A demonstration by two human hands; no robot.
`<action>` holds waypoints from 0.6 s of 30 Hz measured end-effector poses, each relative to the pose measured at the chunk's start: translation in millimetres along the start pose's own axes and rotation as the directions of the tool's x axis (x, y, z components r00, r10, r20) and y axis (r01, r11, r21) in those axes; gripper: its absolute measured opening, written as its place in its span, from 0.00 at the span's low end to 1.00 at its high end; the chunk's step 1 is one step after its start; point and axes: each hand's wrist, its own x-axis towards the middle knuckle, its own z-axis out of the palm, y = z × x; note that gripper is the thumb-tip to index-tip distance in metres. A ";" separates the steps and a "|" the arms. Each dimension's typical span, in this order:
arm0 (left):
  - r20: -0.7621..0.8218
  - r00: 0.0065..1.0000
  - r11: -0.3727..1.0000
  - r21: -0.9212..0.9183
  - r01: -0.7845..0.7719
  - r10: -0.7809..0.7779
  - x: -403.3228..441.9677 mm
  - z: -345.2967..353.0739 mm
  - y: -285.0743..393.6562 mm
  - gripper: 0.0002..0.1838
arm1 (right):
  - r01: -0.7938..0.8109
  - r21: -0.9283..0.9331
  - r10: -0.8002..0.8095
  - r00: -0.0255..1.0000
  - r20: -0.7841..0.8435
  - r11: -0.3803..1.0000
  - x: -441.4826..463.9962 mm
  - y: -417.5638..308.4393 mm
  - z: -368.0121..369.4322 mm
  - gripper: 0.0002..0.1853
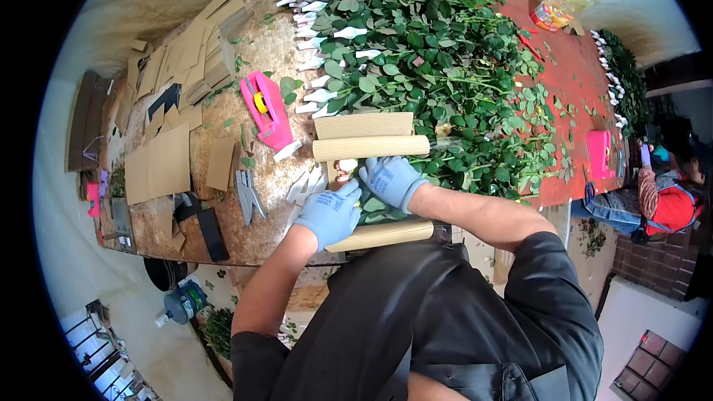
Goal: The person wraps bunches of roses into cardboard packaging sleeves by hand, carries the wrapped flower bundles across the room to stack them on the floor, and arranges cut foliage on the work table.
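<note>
My left hand [332,215], in a light blue glove, has its fingers drawn together at the table's front edge; what they hold is hidden. My right hand [394,180], gloved alike, curls its fingers beside a few pale pink and red rose heads [346,167] and appears to grip a rose. Leaves show between both hands. Rolled corrugated cardboard [371,149] lies just beyond them, and another cardboard edge [382,235] runs along the front, against my apron. White-wrapped buds [303,182] lie left of the roses.
A large heap of leafy rose stems [438,67] spreads ahead. To the left are a pink tape dispenser [267,111], a grey stapler [249,197] and cardboard pieces [160,163]. A second pink dispenser [598,154] sits at the right, near another person [665,204].
</note>
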 end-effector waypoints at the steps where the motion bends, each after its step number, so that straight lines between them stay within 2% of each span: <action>1: 0.002 1.000 1.000 0.001 -0.002 0.002 -0.9 1.8 0.4 0.24 | 0.003 -0.014 -0.003 1.000 0.006 1.000 0.6 -0.8 -0.4 0.10; 7: -0.059 0.998 0.997 -0.074 0.027 -0.031 -5.3 -2.0 5.4 0.19 | -0.023 0.055 0.016 0.993 0.116 0.998 12.0 -9.0 5.1 0.12; 10: -0.020 0.997 0.990 -0.124 0.071 -0.074 -5.5 -3.7 6.8 0.17 | 0.007 0.008 -0.008 0.997 0.077 1.000 14.2 -12.7 4.9 0.12; 12: -0.049 0.997 0.988 -0.139 0.059 -0.067 -6.4 -5.3 8.8 0.16 | -0.011 0.023 0.009 0.997 0.076 1.000 15.4 -14.8 9.7 0.12; 14: -0.082 0.995 0.989 -0.142 0.037 -0.049 -6.9 -3.0 7.8 0.15 | -0.111 0.075 0.101 0.988 0.117 0.991 16.0 -17.9 8.3 0.12; 16: -0.116 0.993 0.990 -0.142 0.018 -0.035 -6.6 -1.6 5.8 0.15 | -0.056 0.045 0.051 0.992 0.117 0.997 8.5 -15.1 -9.0 0.13; 18: -0.024 0.999 0.990 -0.132 0.041 -0.045 -4.7 -1.0 3.9 0.14 | -0.002 0.013 0.001 0.993 0.119 1.000 7.1 -15.4 -20.7 0.13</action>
